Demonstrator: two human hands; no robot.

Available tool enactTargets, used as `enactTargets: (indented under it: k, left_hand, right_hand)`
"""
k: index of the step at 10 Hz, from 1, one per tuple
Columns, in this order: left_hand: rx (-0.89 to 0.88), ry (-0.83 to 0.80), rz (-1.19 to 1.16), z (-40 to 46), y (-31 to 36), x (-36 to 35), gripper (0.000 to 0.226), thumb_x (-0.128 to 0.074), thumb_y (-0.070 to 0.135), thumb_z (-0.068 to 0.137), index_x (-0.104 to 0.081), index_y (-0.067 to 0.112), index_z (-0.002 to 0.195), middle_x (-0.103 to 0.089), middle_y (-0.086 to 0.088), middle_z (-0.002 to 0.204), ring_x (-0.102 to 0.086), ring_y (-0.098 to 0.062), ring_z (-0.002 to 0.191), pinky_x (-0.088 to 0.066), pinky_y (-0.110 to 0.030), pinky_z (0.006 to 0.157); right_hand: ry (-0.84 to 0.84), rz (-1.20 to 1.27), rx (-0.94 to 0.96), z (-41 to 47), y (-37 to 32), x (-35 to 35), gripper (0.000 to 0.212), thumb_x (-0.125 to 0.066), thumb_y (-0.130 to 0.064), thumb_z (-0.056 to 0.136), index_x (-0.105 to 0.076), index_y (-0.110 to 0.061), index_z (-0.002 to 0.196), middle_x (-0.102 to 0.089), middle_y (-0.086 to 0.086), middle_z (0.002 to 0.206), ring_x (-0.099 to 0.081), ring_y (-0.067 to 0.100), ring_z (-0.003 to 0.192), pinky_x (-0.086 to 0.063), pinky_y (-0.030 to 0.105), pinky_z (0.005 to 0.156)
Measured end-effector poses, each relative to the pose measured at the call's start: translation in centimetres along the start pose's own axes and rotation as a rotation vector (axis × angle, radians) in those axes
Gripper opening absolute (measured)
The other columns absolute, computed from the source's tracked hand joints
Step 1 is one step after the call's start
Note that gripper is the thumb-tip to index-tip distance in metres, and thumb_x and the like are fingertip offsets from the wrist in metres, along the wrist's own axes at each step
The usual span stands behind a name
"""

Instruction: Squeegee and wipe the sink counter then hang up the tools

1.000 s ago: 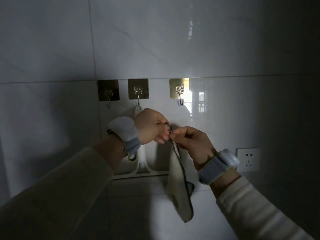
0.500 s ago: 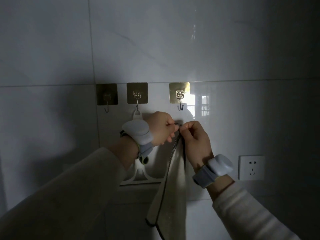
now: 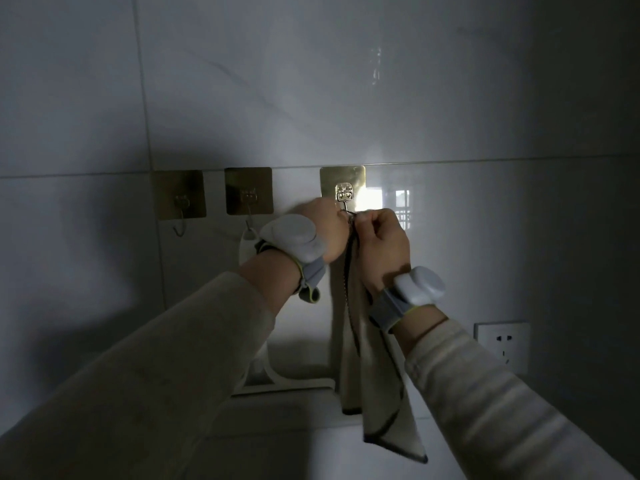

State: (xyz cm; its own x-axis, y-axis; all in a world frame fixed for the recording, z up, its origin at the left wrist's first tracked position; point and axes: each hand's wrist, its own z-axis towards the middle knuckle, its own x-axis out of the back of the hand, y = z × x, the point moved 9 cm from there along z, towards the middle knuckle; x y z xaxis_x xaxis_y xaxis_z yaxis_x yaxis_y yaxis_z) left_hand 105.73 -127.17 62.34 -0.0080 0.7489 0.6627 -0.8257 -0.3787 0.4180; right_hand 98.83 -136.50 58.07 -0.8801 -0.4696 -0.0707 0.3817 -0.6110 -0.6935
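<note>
We are at the wall with both hands up, just below the middle of the frame. Our left hand (image 3: 327, 228) and our right hand (image 3: 381, 242) are touching, and together they pinch the top of the cloth (image 3: 367, 358). The fingers of both hands are curled and pressed together on its small loop. We cannot see the loop well, because it is tiny and dark.

The cloth hangs straight down from our fingers, long and thin, toward the bottom of the frame. Its top is right at the tip of the third hook (image 3: 344, 202), the one on the right. That hook sits just above our fingers, so the loop has to go up and over it. We think the loop is at the hook but not on it yet; we cannot tell for sure. Both hands are about as near, the left one a bit nearer.

The squeegee (image 3: 277, 375) already hangs on the middle hook (image 3: 248, 209), partly behind our left arm. The first hook (image 3: 180, 216) at the left is bare. A socket (image 3: 502, 344) sits at the lower right on the wall.
</note>
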Motion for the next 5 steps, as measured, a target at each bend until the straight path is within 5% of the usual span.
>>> enactTargets:
  k: [2, 4, 5]
  left_hand:
    - [0.044, -0.030, 0.064, -0.2, -1.2, -0.9, 0.023, -0.041, 0.019, 0.092, -0.059, 0.011, 0.080, -0.070, -0.021, 0.097, -0.067, -0.037, 0.092, -0.055, -0.046, 0.085]
    - [0.055, -0.010, 0.023, -2.7, -3.8, -1.9, 0.033, -0.044, 0.021, 0.093, -0.068, -0.001, 0.089, -0.070, -0.020, 0.089, -0.068, -0.036, 0.085, -0.057, -0.047, 0.078]
    - [0.020, 0.033, 0.032, -4.7, -4.6, -1.4, 0.039, -0.045, 0.022, 0.095, -0.066, -0.005, 0.074, -0.069, -0.020, 0.079, -0.067, -0.033, 0.073, -0.057, -0.045, 0.071]
  right_hand:
    - [-0.063, -0.025, -0.064, -0.2, 1.3, -0.6, 0.012, -0.051, -0.021, 0.093, -0.061, -0.014, 0.091, -0.062, -0.003, 0.081, -0.058, 0.017, 0.080, -0.046, 0.032, 0.076]
    - [-0.112, 0.021, -0.098, -2.4, 3.3, -0.3, 0.014, -0.050, -0.022, 0.091, -0.062, -0.014, 0.090, -0.062, -0.004, 0.079, -0.056, 0.010, 0.073, -0.046, 0.027, 0.070]
    - [-0.059, 0.066, -0.103, -3.6, 3.5, 0.5, 0.012, -0.052, -0.020, 0.090, -0.061, -0.014, 0.093, -0.062, -0.007, 0.082, -0.055, 0.002, 0.073, -0.044, 0.019, 0.067]
